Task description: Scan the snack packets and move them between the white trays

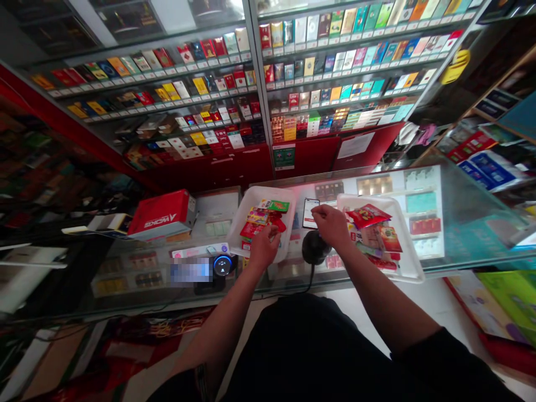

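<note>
Shelves (pixel 260 72) over red panels (pixel 312 159) stand behind a glass counter (pixel 464 218).

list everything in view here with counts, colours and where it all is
rectangular plastic bins: two, white, on the counter
shiny flat packets: several, mostly red, inside both bins
flat rectangular smartphone: one, lit white screen, between the bins
rounded corded device: one, black, nearer the person than the smartphone
round glowing-ring device: one, black and blue, left of the left bin
rectangular carton: one, red, counter's left part
glass-topped counter: one, clear with a greenish tint, across the middle
small rectangular boxes: too many to count, multicoloured, shelves behind
paper sheet: one, white, on the red panel below the shelves
left hand: one, bare, over the left bin
right hand: one, bare, at the smartphone
</note>
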`<action>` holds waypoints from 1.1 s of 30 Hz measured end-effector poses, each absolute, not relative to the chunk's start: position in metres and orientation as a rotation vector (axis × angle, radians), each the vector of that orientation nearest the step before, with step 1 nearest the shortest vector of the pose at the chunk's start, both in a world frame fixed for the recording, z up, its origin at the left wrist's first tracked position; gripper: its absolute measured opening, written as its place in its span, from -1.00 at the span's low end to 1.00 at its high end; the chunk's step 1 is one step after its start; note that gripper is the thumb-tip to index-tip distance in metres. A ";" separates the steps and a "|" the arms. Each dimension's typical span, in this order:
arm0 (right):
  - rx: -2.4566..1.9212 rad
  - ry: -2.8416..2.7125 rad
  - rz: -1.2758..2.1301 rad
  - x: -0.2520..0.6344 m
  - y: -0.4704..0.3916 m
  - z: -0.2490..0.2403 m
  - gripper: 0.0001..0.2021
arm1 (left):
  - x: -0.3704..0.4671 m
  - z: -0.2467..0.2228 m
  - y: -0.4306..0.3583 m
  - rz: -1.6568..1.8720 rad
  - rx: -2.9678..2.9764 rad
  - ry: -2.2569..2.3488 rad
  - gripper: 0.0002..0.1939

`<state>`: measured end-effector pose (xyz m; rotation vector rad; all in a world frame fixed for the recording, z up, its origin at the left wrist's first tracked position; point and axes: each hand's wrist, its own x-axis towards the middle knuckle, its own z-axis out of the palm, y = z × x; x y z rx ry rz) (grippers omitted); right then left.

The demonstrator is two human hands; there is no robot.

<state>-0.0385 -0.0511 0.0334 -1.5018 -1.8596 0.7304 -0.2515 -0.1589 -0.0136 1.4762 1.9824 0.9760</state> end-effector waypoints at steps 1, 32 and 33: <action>-1.484 -1.869 0.758 -0.049 -0.054 0.033 -0.82 | -0.260 -0.016 -0.158 0.964 1.443 2.005 -0.78; -1.716 -2.146 1.123 -0.219 -0.041 -0.058 -0.71 | -0.373 -0.068 -0.071 0.387 1.288 2.249 -0.58; -1.709 -2.138 1.143 -0.219 -0.040 -0.060 -0.71 | -0.373 -0.069 -0.070 0.361 1.282 2.247 -0.59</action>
